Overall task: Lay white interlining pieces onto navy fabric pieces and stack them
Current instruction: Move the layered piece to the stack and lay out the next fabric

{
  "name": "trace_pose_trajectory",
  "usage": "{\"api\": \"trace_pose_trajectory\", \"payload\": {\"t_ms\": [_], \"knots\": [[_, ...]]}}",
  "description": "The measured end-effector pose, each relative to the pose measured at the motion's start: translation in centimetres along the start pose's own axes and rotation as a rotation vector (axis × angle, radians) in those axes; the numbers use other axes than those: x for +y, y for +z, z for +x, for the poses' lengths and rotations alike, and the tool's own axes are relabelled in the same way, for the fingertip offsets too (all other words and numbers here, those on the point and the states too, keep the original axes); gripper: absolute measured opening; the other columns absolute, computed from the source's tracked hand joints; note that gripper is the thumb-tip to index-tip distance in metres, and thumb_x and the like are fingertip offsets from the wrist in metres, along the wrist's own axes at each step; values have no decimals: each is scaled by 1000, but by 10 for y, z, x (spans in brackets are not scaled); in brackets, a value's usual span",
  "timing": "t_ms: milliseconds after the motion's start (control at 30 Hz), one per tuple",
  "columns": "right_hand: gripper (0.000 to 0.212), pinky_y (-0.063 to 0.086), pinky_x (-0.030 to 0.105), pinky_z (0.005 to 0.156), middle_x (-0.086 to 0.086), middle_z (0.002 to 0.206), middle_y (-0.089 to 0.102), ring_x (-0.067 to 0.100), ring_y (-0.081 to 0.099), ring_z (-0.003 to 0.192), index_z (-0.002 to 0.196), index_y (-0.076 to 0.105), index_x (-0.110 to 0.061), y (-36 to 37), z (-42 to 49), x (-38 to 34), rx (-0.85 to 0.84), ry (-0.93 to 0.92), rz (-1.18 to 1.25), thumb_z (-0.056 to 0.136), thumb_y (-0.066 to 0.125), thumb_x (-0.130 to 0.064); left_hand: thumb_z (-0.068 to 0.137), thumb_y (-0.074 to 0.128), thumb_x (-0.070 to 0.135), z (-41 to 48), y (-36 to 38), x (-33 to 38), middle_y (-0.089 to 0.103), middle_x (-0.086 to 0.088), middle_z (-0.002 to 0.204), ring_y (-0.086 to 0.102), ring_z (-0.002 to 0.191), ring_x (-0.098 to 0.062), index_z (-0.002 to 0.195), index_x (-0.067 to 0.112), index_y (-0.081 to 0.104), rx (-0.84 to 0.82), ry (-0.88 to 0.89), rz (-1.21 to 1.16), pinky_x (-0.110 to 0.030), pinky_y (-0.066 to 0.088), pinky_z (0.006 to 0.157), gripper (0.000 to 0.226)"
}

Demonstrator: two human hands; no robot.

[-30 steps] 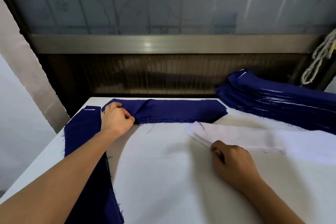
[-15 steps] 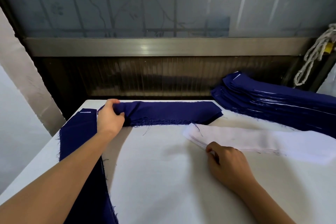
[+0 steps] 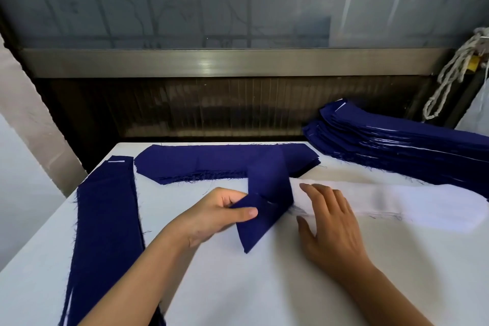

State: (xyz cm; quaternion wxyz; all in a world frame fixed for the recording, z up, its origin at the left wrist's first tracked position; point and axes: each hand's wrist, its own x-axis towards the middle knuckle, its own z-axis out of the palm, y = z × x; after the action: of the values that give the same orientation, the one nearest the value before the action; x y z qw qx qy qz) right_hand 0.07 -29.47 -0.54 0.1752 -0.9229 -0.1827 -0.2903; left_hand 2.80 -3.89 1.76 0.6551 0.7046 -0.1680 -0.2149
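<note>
Navy fabric piece (image 3: pixel 268 193), head view: a long woven strip with an angled, pointed near end. Its long axis runs from far to near. The far part lies over the navy stack at the back (image 3: pixel 211 164), and the near tip points toward the person and slightly left. The strip is bent at mid-length, where it is lifted off the surface (image 3: pixel 264 286).

Left hand (image 3: pixel 219 216): pinches the strip at the bend, thumb on top and fingers curled beneath.

Right hand (image 3: pixel 330 222): held flat with fingers straight and slightly spread, resting on the left end of the white interlining pile (image 3: pixel 397 201). It holds nothing.

White interlining pile: thin, soft, layered sheets. The long axis runs left to right across the surface and the right end is rounded. The navy strip overlaps its left end.

Navy stack at the back: the long axis runs left to right along the far edge of the surface. The ends are angled and the near edge is frayed, with loose threads.

Left navy stack (image 3: pixel 108 219): the long axis runs far to near along the left edge of the surface. The sides are frayed, and a small white mark sits at the far end.

Right navy stack (image 3: pixel 397 145): many layers with thin white lines between them, at the far right behind the white pile.

Surface: white, smooth and matte.

Background: a brushed metal rail (image 3: pixel 211 61) below the glass, and a looped pale rope (image 3: pixel 447 82) hanging at the right.
</note>
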Motion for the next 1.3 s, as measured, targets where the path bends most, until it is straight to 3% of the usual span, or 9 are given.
{"api": "trace_pose_trajectory", "payload": {"t_ms": [133,267,467,600,700,800,967,1100,1300], "knots": [[58,31,44,112,0,146,48,21,41,138,132,57,-15,5,0,1,-60,-190,-27,76,68,-23,85,73,21,-4,3,-7,66,-8,99,60,95,-22,99,5,73,-137,5,-104,-33,44,92,22],[24,33,52,110,-1,136,59,22,47,135,99,73,-20,10,1,3,-84,-243,14,75,71,-17,93,65,17,-10,-2,-9,70,-6,106,66,97,-18,110,7,70,-232,31,-268,-29,49,89,20],[12,35,49,110,-4,115,71,19,56,127,87,70,-16,12,1,5,-55,-260,8,76,71,-11,91,71,19,-22,-6,-6,73,-11,101,72,89,-21,110,4,70,-263,124,-619,-32,57,79,24],[23,35,42,110,1,91,71,20,66,104,86,65,-9,7,1,15,65,-139,16,68,75,2,82,76,21,-27,-17,0,75,-9,101,73,92,-23,103,8,77,49,162,-901,-36,60,81,24],[19,35,34,107,0,89,67,19,58,90,94,64,-10,-1,4,26,214,-9,44,78,66,-1,91,59,25,-26,-21,2,71,-7,120,70,109,-23,110,13,77,307,174,-1014,-41,59,85,29],[26,30,29,99,-1,83,64,21,48,94,108,58,-16,-9,1,36,306,218,71,86,66,-4,89,65,20,-21,-26,2,68,-8,127,67,114,-26,117,14,75,507,190,-1018,-44,58,87,30],[38,30,39,96,-6,76,59,4,35,85,117,55,-19,-27,-2,46,472,479,132,83,68,-6,89,65,10,-15,-38,-4,73,-8,117,71,103,-22,121,12,67,887,142,-780,-33,60,76,32],[35,40,38,87,-3,70,55,20,49,67,118,59,-17,-34,-3,55,359,577,147,87,65,-4,87,63,10,-12,-41,-11,74,-4,99,69,86,-20,94,16,68,1188,-10,-470,-32,52,69,11],[25,42,35,71,2,85,57,27,54,75,114,66,-12,-36,-4,62,138,775,71,90,63,-13,87,59,15,-15,-36,-14,61,8,73,57,69,-12,94,24,57,1246,-148,535,-26,37,54,11]]}}
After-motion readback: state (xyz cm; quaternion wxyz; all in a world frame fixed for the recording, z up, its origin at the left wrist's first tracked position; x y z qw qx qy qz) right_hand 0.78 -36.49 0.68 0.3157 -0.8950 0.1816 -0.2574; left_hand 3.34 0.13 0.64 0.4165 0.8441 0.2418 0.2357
